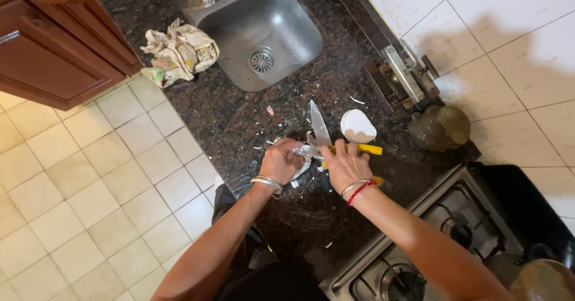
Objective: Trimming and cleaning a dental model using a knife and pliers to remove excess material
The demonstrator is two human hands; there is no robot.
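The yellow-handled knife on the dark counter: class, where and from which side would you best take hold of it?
Grip the knife by its yellow handle, probably from the stove side, where the right hand rests. The blade points away toward the sink, so fingers stay behind its edge.

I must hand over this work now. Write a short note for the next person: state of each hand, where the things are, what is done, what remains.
Left hand: closed on a crumpled clear wrapper on the dark counter.
Right hand: grips a yellow-handled knife, blade pointing toward the sink.
White block lies bare beside the blade.
Done: block looks unwrapped; white scraps around.
Left: block appears uncut; scraps and wrapper not cleared.
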